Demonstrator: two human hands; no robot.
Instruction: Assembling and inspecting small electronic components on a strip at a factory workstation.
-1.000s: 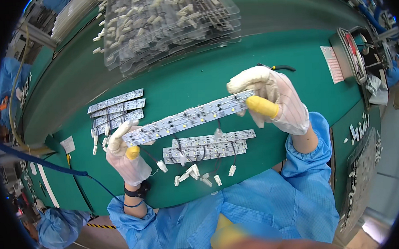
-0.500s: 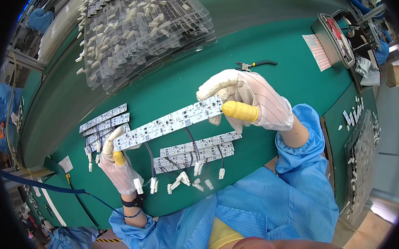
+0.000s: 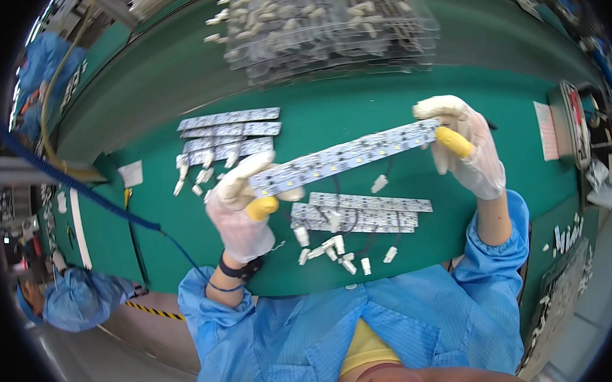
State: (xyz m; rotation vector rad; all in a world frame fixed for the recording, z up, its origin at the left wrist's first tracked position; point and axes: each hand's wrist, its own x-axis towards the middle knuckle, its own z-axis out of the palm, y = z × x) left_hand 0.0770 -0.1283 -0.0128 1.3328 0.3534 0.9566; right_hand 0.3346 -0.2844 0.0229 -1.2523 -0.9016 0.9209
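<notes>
A long white LED circuit board strip (image 3: 346,158) is held up over the green bench, its right end higher than its left. My left hand (image 3: 241,205), in a white glove with a yellow thumb cot, is closed on the left end. The right end is pinched between the fingers and yellow-covered thumb of my right hand (image 3: 466,144). Thin wires with white connectors hang from the strip. Below it on the bench lie several similar strips (image 3: 369,212), with white connectors (image 3: 333,248) toward me. Another group of strips (image 3: 230,129) lies to the left, beyond my left hand.
Stacked clear trays (image 3: 333,41) full of wired boards stand at the far side. A blue coiled cord (image 3: 92,195) runs to my left wrist. On the right are a red-marked sheet (image 3: 546,131) and a metal box (image 3: 569,118). A person in blue (image 3: 83,299) is at the left.
My head view has turned, so the bench appears shifted right. Both hands still hold the strip by its ends, and its face now shows more plainly lit. The pliers are now mostly hidden behind my right hand.
</notes>
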